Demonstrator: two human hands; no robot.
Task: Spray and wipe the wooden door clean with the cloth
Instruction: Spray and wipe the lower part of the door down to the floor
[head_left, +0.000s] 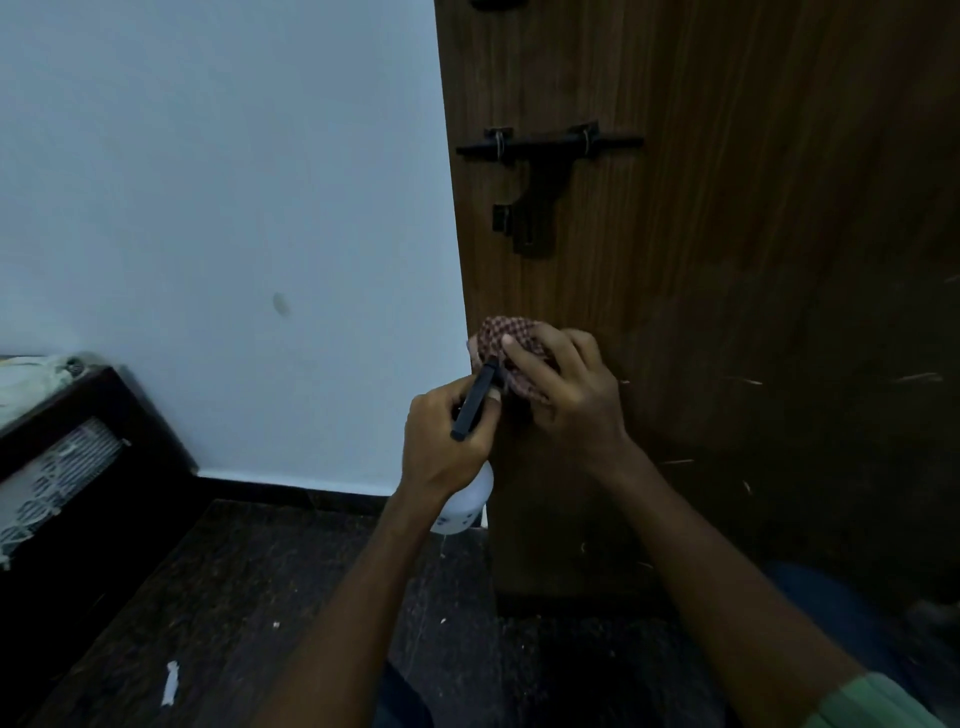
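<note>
A dark brown wooden door (727, 260) fills the right half of the head view. My left hand (441, 441) grips a white spray bottle (462, 504) by its black spray head (475, 400), whose nozzle points at the cloth. My right hand (566, 395) holds a bunched red-and-white checked cloth (501, 338) against the door near its left edge, below the latch. Most of the bottle is hidden behind my left hand and wrist.
A black sliding bolt latch (540, 171) is fixed to the door above my hands. A pale wall (234, 208) lies to the left, with dark furniture (67, 457) at the lower left. The dark floor (234, 597) carries small white scraps. Light scratches mark the door's right side.
</note>
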